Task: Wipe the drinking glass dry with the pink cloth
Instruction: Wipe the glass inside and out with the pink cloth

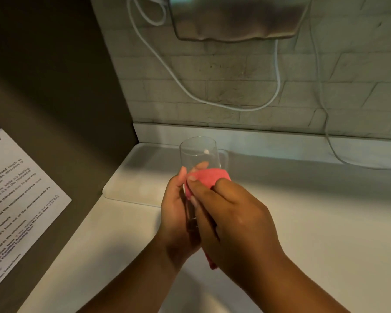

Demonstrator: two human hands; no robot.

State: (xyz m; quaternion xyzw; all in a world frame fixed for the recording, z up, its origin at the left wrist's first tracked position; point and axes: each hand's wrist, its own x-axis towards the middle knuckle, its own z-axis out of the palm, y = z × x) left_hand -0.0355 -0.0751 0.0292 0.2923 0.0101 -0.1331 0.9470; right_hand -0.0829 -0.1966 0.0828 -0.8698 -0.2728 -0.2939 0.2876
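- Two bare forearms reach in from the near edge, and the two hands meet close together over a pale counter (325, 222).
- The right hand (233, 220) presses one pink cloth (209, 178) against the side of the glass, fingers curled over it; a strip of the cloth hangs out below the palm.
- The left hand (175, 206) is wrapped around the lower part of the one drinking glass (198, 152), which is held up off the counter and tilts away (its open rim is the far end).
- Just beyond the hands lies one white tray (131, 184).
- Left of the hands, one printed notice (20, 199) sticks to a dark panel.
- Farthest, on the tiled wall, two white cables (212, 103) droop below one metal fixture (235, 16).
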